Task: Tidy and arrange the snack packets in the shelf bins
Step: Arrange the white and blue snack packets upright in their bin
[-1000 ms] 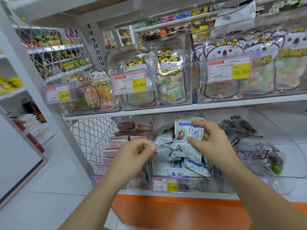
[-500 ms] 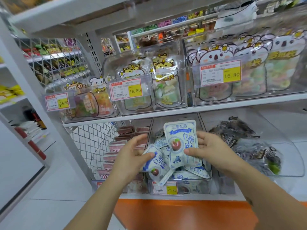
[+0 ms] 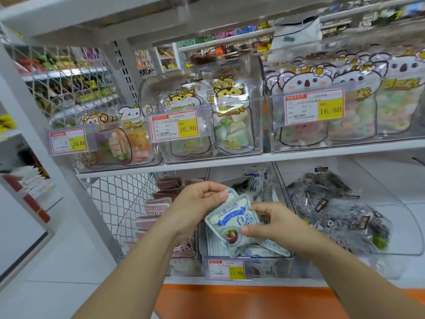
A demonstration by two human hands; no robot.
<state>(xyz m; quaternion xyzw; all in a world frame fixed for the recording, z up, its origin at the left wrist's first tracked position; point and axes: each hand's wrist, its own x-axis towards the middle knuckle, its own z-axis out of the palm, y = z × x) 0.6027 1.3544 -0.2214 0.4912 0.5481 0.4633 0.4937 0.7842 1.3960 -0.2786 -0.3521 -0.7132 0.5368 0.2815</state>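
Both hands are now gripping one white-and-blue packet (image 3: 230, 223) over the middle bin (image 3: 271, 264) of the lower shelf. The left hand (image 3: 195, 204) is curling its fingers round the packet's upper left corner. The right hand (image 3: 273, 226) is pinching its right side, with the thumb lying just beside the printed red fruit.

Half a second ago the hands were working apart. The right one was holding a packet upright and higher, near the shelf edge, while the left was holding a second packet lower down and tilted. Now the hands are sitting close together and lower, and the packet between them is leaning with its top toward the upper left. Another packet's rim is peeking out behind the left fingers; whether that hand is holding it as well is hard to tell.

The held packet is looking flat and slightly puffed. It is white with a blue banner, large blue characters and a round picture of a red fruit near its bottom. Loose packets (image 3: 271, 246) of the same kind are lying in the bin beneath it, and an upright packet (image 3: 254, 180) is standing at the back. A price label (image 3: 226, 269) in red and yellow is hanging on the bin's front. Pink packets (image 3: 158, 207) are filling the bin to the left, and dark packets (image 3: 322, 199) the one to the right.
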